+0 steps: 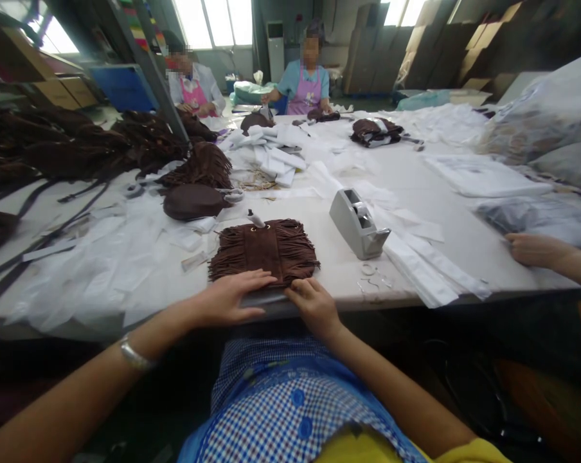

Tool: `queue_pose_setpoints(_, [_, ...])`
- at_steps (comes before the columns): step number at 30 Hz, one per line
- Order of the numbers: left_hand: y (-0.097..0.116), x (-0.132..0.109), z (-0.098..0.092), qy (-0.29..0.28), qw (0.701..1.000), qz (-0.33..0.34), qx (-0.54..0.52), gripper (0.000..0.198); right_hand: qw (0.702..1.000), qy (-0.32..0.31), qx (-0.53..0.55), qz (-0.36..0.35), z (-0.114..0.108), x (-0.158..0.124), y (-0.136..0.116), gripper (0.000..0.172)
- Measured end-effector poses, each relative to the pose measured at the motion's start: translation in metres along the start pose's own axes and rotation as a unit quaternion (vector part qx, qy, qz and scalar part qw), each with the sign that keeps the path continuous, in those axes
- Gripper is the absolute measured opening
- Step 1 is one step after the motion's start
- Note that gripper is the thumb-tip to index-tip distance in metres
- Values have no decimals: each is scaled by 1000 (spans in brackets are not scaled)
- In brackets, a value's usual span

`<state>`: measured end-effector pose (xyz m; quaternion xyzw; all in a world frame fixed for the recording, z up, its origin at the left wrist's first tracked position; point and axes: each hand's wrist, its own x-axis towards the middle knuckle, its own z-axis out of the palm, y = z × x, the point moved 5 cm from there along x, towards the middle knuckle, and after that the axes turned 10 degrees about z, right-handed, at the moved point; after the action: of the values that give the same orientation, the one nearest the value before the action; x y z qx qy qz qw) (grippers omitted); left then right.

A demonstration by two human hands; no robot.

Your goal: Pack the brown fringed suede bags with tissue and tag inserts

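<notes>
A dark brown fringed bag (263, 252) lies flat near the table's front edge, two metal eyelets and a small white-wrapped piece at its top. My left hand (230, 297) rests along its lower edge, fingers stretched out and the thumb apart. At the bag's lower right corner, my right hand (315, 308) has its fingers pinched on the edge; exactly what part they hold is hard to see. Just behind the bag lies a rounded brown bag (194, 202). A grey tape dispenser (355, 222) stands to the right.
Small metal pieces (369, 271) and white paper strips (423, 270) lie right of the bag. Brown bags (78, 145) are heaped at left, with white packets (278, 157) behind. Another person's hand (536, 249) touches a plastic-wrapped item at far right. Two people sit across the table.
</notes>
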<state>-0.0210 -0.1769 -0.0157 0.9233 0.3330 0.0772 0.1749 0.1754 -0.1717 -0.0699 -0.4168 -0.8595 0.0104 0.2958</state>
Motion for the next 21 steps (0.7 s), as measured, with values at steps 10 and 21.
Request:
queue_pose_setpoints(10, [8, -7, 61, 217, 940, 41, 261, 57, 984, 31, 159, -67, -27, -12, 17, 32])
queue_pose_setpoints(21, [0, -6, 68, 258, 917, 59, 300, 61, 882, 47, -82, 462, -135, 1, 258, 37])
